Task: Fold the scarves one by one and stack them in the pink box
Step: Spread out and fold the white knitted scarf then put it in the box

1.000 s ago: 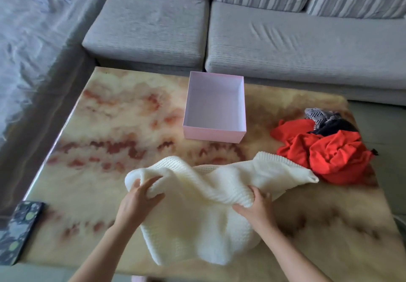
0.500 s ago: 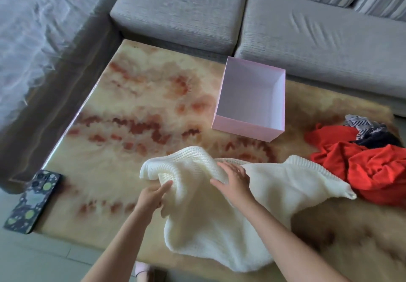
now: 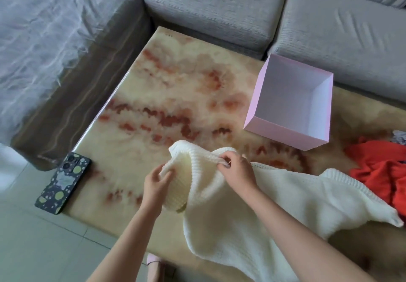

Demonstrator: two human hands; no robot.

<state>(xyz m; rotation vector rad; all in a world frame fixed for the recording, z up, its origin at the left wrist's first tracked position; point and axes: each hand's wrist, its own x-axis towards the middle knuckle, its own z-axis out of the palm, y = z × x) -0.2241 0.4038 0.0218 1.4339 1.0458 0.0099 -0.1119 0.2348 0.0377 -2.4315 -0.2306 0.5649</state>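
A cream knitted scarf (image 3: 274, 204) lies bunched across the near part of the marble-patterned table (image 3: 175, 97). My right hand (image 3: 236, 168) pinches its raised upper edge, lifting a fold. My left hand (image 3: 157, 184) holds the scarf's left end from below, fingers curled into the knit. The pink box (image 3: 283, 134) stands open with nothing in it at the table's far right. A red scarf (image 3: 380, 167) lies heaped at the right edge, with a patterned grey one (image 3: 399, 137) just behind it, mostly cut off.
A phone in a dark spotted case (image 3: 63, 181) lies at the table's near left corner. A grey sofa (image 3: 219, 7) runs along the far side of the table, close behind the box. Pale floor tiles (image 3: 33, 237) show at the lower left.
My right hand moved left from the scarf's middle to its upper left edge and pinched it up. My left hand shifted under the left end. The view swung left and down.
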